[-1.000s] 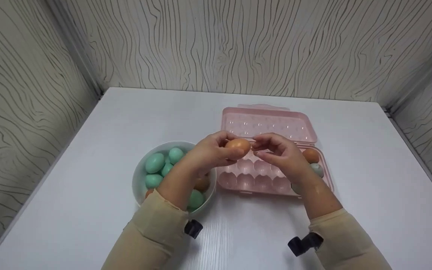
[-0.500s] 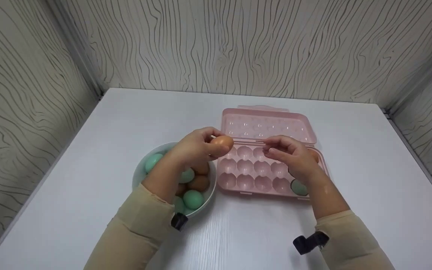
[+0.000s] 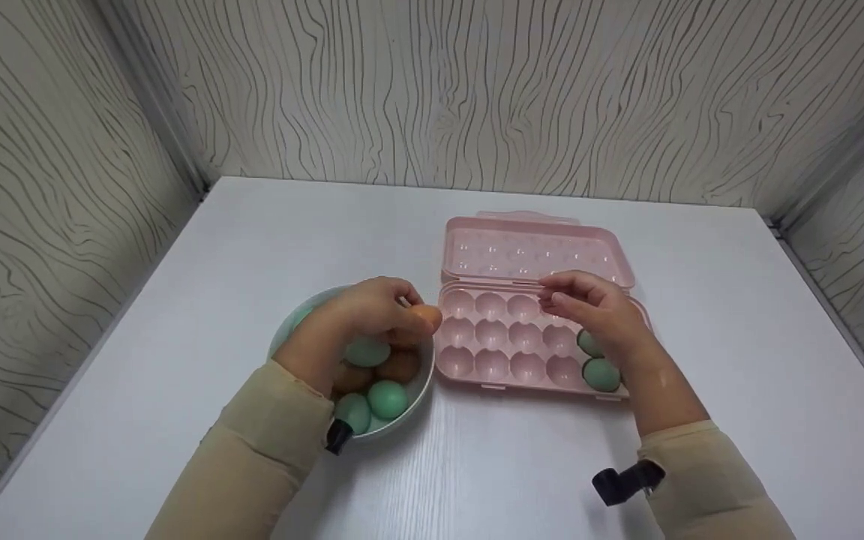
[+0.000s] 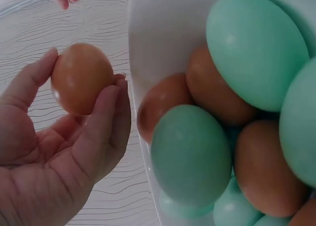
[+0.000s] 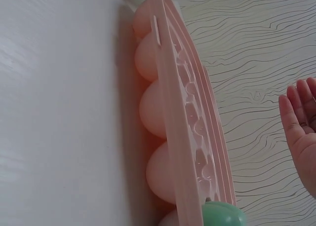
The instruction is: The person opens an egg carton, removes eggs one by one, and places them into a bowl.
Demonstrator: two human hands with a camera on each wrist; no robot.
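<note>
My left hand holds a brown egg between thumb and fingertips, over the right side of a white bowl. Green eggs and brown eggs lie heaped in that bowl, partly covered by the hand in the head view. Above the right part of a pink egg carton hovers my right hand, its fingers loosely bent with nothing between them. Two green eggs show in the carton's cups beside that wrist. The hand hides the cups behind it.
The carton's lid is folded back flat toward the rear of the white table. Wood-grain patterned panels stand behind the table and at both sides. The bowl's rim sits close to the carton's left end.
My left hand has carried the brown egg left from over the carton, then lower beside the bowl's right rim. My right hand has drifted slightly right, away from the egg.
</note>
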